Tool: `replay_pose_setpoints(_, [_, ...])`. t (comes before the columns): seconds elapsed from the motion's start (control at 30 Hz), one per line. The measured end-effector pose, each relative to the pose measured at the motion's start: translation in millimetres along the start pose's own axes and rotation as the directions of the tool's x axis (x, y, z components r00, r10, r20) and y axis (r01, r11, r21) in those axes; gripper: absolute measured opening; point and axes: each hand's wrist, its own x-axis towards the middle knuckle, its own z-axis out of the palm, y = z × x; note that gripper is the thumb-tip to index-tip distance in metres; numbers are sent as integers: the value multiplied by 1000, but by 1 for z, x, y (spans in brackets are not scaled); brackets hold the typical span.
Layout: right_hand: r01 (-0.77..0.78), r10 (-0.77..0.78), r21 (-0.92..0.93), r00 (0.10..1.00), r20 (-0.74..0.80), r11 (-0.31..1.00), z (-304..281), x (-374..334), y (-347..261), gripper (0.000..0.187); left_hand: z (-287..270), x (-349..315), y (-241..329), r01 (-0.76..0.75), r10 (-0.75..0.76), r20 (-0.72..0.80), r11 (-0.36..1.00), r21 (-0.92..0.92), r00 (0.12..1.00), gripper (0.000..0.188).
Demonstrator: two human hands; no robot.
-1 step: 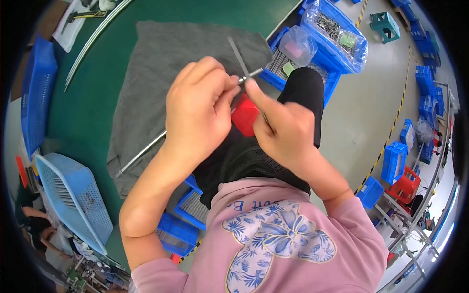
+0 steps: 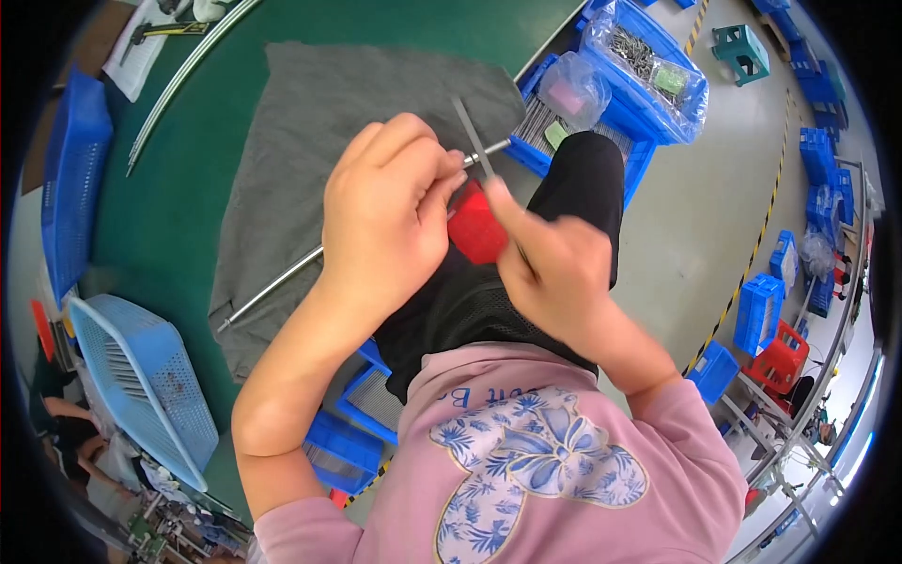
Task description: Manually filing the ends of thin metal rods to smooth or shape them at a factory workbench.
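Note:
My left hand (image 2: 383,211) is closed around a thin shiny metal rod (image 2: 271,289), pinching it between thumb and fingers near its far right end. The rod slants from the grey cloth (image 2: 310,141) at lower left, under my wrist, to its tip beyond my fingertips. My right hand (image 2: 556,268) grips a flat metal file (image 2: 472,130), with the thumb stretched along it. Its blade crosses the rod just past my left fingertips. A red block-like object (image 2: 476,228) sits below the crossing, between my hands; what supports it is hidden.
Blue bins (image 2: 637,155) at the far right hold metal parts and plastic bags. On the green table (image 2: 225,70) lie curved-looking long rods (image 2: 178,80). A light blue basket (image 2: 160,376) and a darker blue tray (image 2: 70,188) stand at the left. A teal stool (image 2: 742,52) is on the floor.
My right hand and the file have slid back toward my body, so less blade extends beyond the rod. The left hand and rod have barely shifted.

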Motion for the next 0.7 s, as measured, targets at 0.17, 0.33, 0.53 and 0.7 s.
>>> replay_pose_setpoints(0.17, [-46,45,23,998,43,999,-11,-7,-4,56,-1,-2,3,-27,27,44,1000,-1,999,14])
replay_pose_setpoints(0.33, [2,0,-66,999,33,998,-7,-5,-1,56,2,0,0,-14,14,1,1000,-22,1000,14])
replay_pose_setpoints(0.53, [17,-15,48,999,-52,999,6,16,5,54,0,0,2,-18,18,4,1000,5,1000,14])
replay_pose_setpoints(0.7, [-66,65,16,996,53,998,-10,-28,-9,52,3,-2,2,-6,6,13,1000,-23,1000,14])
